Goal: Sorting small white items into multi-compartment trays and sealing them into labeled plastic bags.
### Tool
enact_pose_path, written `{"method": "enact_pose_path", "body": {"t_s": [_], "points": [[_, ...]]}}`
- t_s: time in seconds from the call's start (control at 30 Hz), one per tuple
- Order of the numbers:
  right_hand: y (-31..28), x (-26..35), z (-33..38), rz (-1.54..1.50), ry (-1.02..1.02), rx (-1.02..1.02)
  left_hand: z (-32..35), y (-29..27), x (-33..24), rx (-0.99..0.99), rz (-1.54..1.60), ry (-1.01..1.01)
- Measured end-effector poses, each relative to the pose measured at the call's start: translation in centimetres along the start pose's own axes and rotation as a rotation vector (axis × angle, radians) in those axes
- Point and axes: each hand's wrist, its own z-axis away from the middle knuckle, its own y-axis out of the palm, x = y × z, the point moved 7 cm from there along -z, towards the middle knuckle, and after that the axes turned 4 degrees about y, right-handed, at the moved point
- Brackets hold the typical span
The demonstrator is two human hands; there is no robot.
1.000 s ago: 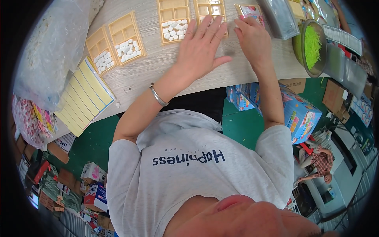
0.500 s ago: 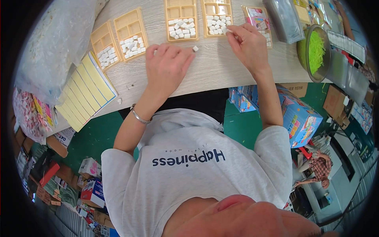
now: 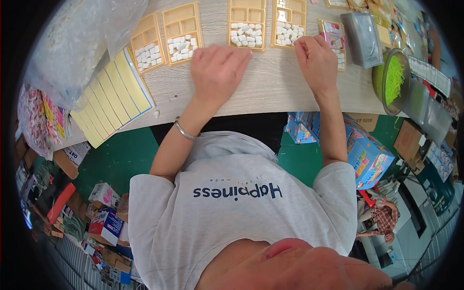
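My left hand (image 3: 217,75) is over the table between the second tray (image 3: 182,61) and the third tray (image 3: 247,48) from the left. Motion blurs its fingers, and what they hold, if anything, is hidden. My right hand (image 3: 317,65) is closed at the lower right corner of the fourth tray (image 3: 274,29), its fingertips curled in beside the white pieces (image 3: 287,34). Whether something sits in that grip does not show. The leftmost tray (image 3: 159,38) stands tilted beside the second. All four beige compartment trays hold small white barrel-shaped pieces in their near compartment.
Right of my right hand lies a filled tray with a pink printed card (image 3: 333,32), then stacked clear plastic covers (image 3: 362,41). A metal bowl (image 3: 378,79) of green shreds stands near the table edge. At left are a large clear bag (image 3: 72,53) and a yellow lined sheet (image 3: 113,99).
The whole view has shifted, so the table appears further right and lower. My left hand has moved toward the trays. The loose white piece beside its fingers no longer shows on the table.
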Motion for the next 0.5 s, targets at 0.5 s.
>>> {"method": "enact_pose_path", "body": {"t_s": [0.5], "points": [[4.1,7.1,-2.2,-0.116,-0.198,-0.021,0.5,1.4,2.0,0.385,-0.126,-0.02]]}}
